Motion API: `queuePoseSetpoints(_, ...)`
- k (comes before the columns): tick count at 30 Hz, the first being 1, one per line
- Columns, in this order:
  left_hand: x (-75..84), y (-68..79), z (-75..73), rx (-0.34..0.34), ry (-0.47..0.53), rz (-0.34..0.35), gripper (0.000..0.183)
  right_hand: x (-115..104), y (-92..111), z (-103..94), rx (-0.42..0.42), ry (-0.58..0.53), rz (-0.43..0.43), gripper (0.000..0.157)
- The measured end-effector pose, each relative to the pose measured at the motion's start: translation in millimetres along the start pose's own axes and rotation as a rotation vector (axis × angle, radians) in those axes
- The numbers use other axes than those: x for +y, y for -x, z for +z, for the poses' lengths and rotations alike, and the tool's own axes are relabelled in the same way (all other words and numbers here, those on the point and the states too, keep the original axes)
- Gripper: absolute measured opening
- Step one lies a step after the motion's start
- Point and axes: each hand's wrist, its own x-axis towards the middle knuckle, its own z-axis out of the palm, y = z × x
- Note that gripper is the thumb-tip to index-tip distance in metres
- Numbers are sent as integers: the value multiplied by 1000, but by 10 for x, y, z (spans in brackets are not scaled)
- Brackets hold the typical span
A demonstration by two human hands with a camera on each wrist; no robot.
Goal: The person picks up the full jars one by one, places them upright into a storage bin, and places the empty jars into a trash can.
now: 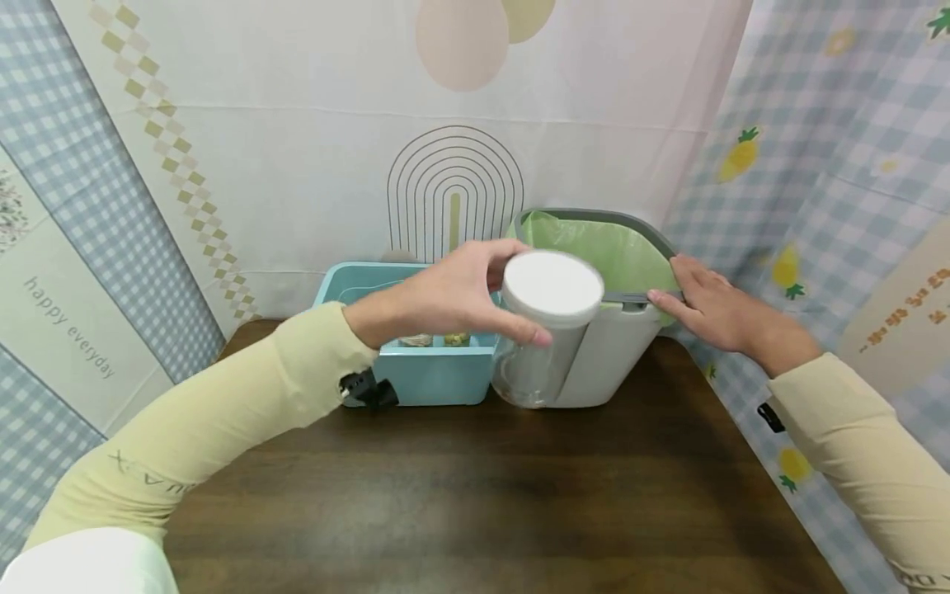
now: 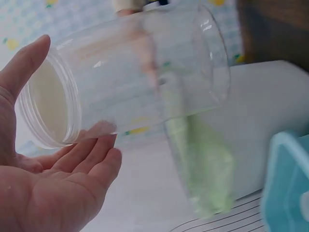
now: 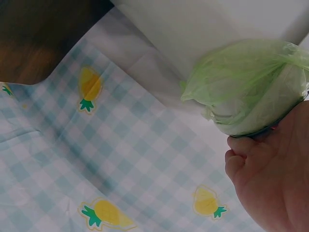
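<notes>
My left hand [image 1: 453, 289] holds a clear plastic jar [image 2: 135, 72] with a white lid [image 1: 552, 285], thumb and fingers around the lid end. The jar looks see-through with nothing visible inside. It stands in front of a white trash bin [image 1: 616, 355] with a grey rim; whether its base touches the table is unclear. A pale green bag [image 1: 609, 247] lines the bin and folds over the edge. At the bin's right side my right hand [image 1: 712, 309] grips the rim, its fingertips curled at the edge in the right wrist view [image 3: 270, 164].
Left of the bin sits a light blue plastic basket [image 1: 434, 375] with small items in it, partly hidden by my left arm. Both stand on a dark wooden table [image 1: 475, 495] against a printed cloth backdrop [image 1: 297, 181]. Checked cloth [image 1: 779, 165] hangs at the right.
</notes>
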Motion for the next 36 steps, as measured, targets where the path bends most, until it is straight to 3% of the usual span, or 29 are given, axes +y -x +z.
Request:
queuePoseSetpoints(6,285,-162,-199,13,4,24,68,-2,8,-11,6,6,-5,93)
queuePoseSetpoints(11,394,-345,-295,18,-11,27,67,2,8,1,-5,9,11,94)
queuePoseSetpoints(18,426,-603,-374,33,-75,23,70,-20,-13,28,11,7,0,94)
queuePoseSetpoints(25,463,-848,-399,77,-72,17,69,-12,-36,31,12,11,-7,93)
queuePoseSetpoints(36,482,-1226,-325,172,-213,1,72,-16,-29,26,13,7,13,94)
